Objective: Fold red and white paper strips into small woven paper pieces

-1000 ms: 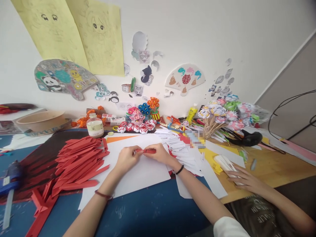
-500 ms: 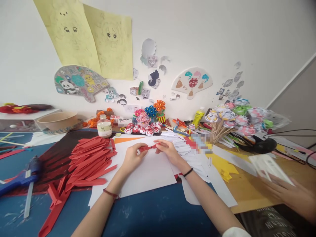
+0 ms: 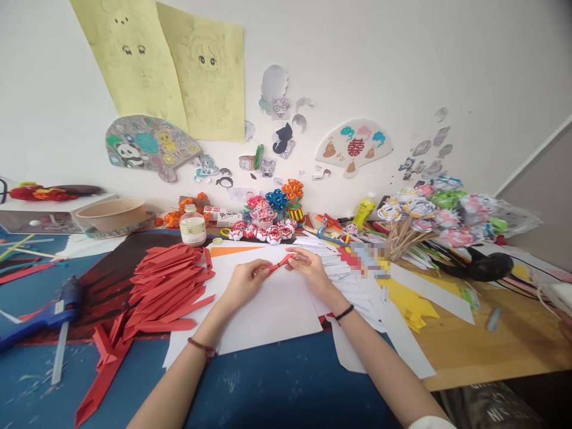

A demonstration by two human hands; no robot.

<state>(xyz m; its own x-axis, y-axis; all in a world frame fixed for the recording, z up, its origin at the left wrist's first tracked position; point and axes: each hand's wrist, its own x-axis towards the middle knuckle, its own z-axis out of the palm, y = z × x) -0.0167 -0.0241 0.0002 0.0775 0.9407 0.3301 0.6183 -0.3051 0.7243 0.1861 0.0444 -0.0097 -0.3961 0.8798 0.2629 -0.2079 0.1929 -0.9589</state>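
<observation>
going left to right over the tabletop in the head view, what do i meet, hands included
Blue glue gun, pile of folded red paper strips, left hand, small red folded paper piece, right hand, yellow paper.

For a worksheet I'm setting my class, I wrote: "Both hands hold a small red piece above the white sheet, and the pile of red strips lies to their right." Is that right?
Not quite: the head view shows the pile of red strips to their left. The left hand and right hand do hold a small red piece above the white sheet.
</observation>
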